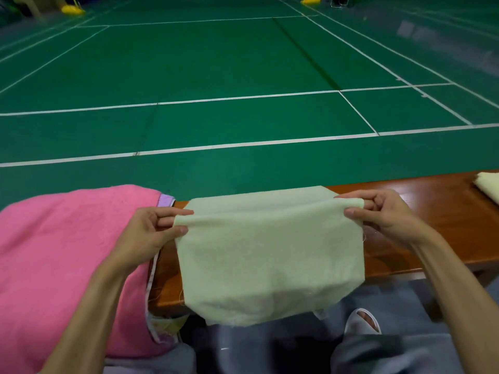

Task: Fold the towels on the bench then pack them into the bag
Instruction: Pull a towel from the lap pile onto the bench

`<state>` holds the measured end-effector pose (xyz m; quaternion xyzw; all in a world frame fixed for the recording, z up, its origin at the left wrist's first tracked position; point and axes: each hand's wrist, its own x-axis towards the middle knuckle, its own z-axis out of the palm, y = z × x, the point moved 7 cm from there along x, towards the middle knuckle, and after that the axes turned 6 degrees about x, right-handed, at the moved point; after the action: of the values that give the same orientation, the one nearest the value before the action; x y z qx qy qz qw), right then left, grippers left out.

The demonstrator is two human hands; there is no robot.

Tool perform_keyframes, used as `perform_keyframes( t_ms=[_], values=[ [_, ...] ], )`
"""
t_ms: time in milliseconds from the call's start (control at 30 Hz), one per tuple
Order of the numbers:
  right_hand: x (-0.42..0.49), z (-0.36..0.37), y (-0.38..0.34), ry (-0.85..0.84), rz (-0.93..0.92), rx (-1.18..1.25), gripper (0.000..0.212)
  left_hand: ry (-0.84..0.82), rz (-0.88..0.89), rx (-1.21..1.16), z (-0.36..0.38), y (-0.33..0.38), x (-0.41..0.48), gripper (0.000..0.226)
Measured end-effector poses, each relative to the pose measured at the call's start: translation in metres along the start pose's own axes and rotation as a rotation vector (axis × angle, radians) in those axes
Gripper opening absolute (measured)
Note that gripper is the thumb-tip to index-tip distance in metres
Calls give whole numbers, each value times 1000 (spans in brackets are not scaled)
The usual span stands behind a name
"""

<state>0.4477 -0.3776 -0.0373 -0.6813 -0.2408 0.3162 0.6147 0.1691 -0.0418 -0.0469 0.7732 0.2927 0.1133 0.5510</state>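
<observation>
A pale green towel (270, 255) hangs doubled over in front of me, above the wooden bench (432, 209). My left hand (151, 230) pinches its upper left corner between thumb and fingers. My right hand (383, 211) pinches the upper right corner the same way. The towel's lower edge droops past the bench's near edge. A large pink towel (59, 255) lies spread over the bench's left part, with a lilac patterned fabric edge (167, 199) showing beneath it. No bag is plainly visible.
A cream folded towel (488, 184) lies at the bench's far right end. Beyond the bench stretches a green court floor (243, 71) with white lines. My legs and a grey slipper (363, 321) are below the bench edge.
</observation>
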Motion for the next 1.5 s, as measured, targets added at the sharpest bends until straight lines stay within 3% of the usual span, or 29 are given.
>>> perform_keyframes(
  t_ms=[200, 300, 467, 533, 667, 733, 867, 1033, 1233, 1367, 1500],
  values=[
    [-5, -3, -15, 73, -102, -148, 57, 125, 95, 162, -15, 9, -6, 25],
    [-8, -3, -25, 109, -166, -215, 43, 183, 122, 231, -17, 13, -7, 21],
    [-7, -8, -32, 166, -252, -251, 38, 186, 97, 279, -19, 9, -3, 7],
    [-2, -14, -29, 208, -230, -175, 35, 193, 69, 229, -18, 9, -2, 9],
    [10, -16, -15, 220, -93, 69, 78, 158, -67, -92, -10, 4, 1, 17],
    [15, -13, -12, 190, -43, 126, 83, 93, -130, -192, -3, 0, 4, 21],
    [21, -11, -16, 195, -80, 101, 78, 74, -122, -193, 1, 1, 9, 27],
    [29, -4, -24, 257, -136, 54, 43, 137, -32, -36, -3, 8, 25, 29],
    [27, -7, -63, 408, -493, 178, 16, 382, 305, -252, -27, 55, 34, 26],
    [5, -18, -94, 389, -686, 198, 27, 375, 477, -364, -45, 81, 14, 22],
    [-6, -19, -80, 257, -618, 199, 22, 284, 458, -407, -43, 65, 0, 27]
  ],
)
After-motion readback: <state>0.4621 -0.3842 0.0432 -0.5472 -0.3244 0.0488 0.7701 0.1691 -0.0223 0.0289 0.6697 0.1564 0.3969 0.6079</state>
